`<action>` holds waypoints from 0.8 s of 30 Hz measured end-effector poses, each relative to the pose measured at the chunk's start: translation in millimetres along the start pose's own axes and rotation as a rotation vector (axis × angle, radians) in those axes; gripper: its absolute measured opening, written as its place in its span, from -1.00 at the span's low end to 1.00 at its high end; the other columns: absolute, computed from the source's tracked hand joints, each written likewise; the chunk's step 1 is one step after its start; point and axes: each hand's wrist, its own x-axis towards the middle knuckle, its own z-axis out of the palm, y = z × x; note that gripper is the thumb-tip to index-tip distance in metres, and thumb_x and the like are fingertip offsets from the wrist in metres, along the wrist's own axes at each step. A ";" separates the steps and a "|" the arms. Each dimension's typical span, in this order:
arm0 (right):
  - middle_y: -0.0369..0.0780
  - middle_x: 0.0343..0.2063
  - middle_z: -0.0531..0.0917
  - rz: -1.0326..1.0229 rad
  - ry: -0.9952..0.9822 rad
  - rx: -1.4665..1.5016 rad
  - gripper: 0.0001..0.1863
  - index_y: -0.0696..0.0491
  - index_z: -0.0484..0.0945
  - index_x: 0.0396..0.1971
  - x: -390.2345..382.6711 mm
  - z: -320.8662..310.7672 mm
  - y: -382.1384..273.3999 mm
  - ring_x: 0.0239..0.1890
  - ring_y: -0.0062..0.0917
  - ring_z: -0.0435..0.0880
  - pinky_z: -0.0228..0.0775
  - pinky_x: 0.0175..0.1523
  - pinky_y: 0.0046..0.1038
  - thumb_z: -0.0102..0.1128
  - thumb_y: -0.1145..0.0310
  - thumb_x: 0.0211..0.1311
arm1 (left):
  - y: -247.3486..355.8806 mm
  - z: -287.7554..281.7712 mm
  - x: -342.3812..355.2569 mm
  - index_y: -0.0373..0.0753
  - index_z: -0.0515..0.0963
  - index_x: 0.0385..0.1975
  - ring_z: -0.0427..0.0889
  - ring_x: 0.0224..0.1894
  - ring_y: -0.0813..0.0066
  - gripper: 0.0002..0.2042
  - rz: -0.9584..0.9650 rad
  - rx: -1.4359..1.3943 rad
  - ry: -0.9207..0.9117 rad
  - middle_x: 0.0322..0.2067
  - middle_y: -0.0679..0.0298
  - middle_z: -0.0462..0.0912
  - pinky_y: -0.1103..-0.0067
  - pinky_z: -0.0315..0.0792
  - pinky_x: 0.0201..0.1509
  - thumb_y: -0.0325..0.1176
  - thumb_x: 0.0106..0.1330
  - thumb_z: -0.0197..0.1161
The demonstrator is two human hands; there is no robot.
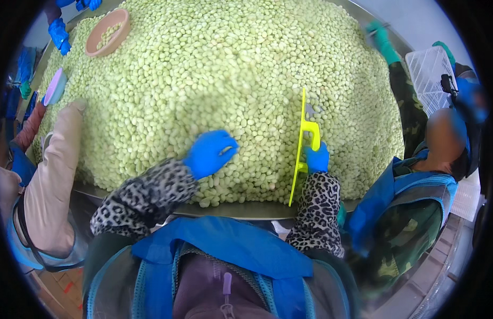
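Note:
My left hand (209,151), in a blue glove and leopard-print sleeve, rests on a broad heap of pale green oval pieces (241,64), its fingers curled; what they hold, if anything, is hidden. To its right, my right hand (317,158), also blue-gloved, grips the handle of a long, thin, bright yellow tool (310,127), which stands edge-on on the pieces, its long side running from near the tray's front edge toward the heap's middle.
A metal tray rim (235,211) bounds the heap. A pink bowl (122,33) holds some pieces. Co-workers (57,159) (411,212) flank me closely; other gloved hands (60,37) (383,42) are at the far edges. A lilac-rimmed bowl (56,85) and a white perforated basket (424,66) are at the sides.

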 end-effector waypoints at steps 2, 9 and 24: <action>-0.15 -0.31 0.64 0.035 -0.049 0.025 -0.54 0.21 0.45 -0.01 -21.6 2.0 -18.9 -0.35 -0.45 0.66 0.53 -0.26 -0.39 0.28 0.46 0.05 | -9.6 31.4 28.9 -0.16 0.62 -0.32 0.56 -0.27 0.24 -0.87 0.090 0.132 -0.076 -0.35 0.22 0.55 0.35 0.42 -0.20 -0.28 0.23 0.24; -0.21 -0.36 0.63 0.063 -0.068 0.187 -0.57 0.18 0.44 -0.01 -34.2 9.3 -19.9 -0.47 -0.58 0.61 0.47 -0.41 -0.52 0.29 0.49 0.09 | -13.8 82.6 78.3 -0.04 0.61 -0.30 0.54 -0.16 0.34 -0.88 0.093 0.693 -0.304 -0.25 0.32 0.55 0.38 0.35 -0.09 -0.27 0.22 0.20; -0.21 -0.39 0.62 0.030 -0.055 0.197 -0.56 0.19 0.45 -0.06 -22.2 6.6 -14.6 -0.52 -0.55 0.60 0.48 -0.45 -0.45 0.33 0.41 0.04 | -15.4 87.0 99.4 -0.07 0.60 -0.44 0.51 -0.18 0.32 -0.92 0.226 0.709 -0.233 -0.32 0.28 0.53 0.35 0.31 -0.09 -0.40 0.12 0.18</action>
